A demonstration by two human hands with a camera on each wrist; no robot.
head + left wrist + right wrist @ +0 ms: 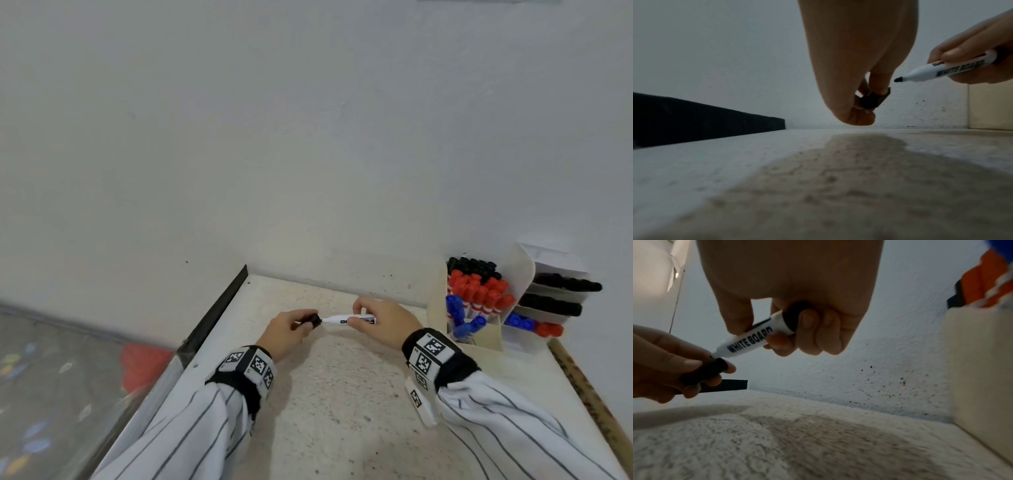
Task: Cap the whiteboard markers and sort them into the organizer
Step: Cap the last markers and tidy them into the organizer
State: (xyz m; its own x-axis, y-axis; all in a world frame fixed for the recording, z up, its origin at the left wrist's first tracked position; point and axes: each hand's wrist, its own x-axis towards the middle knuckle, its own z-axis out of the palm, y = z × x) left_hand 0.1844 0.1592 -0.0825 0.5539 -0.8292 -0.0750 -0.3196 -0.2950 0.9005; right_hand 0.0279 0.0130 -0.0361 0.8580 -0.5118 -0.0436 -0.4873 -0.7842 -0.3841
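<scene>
Both forearms reached forward over table [342, 394], hands close together above far edge. Left hand [289, 330] curled, fingertips pinching black cap [313, 320]. Right hand [383, 323] gripped marker [342, 320], tip aimed leftward at cap's opening.

sleeves [191, 414]: white w/ thin dark pinstripes | wrists: blk bands [438, 356] w/ b&w square tags

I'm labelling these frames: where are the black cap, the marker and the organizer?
black cap [871, 100], left wrist view, its side.
marker [748, 344], right wrist view, printed barrel.
organizer [486, 337], head view, front wall.
</scene>
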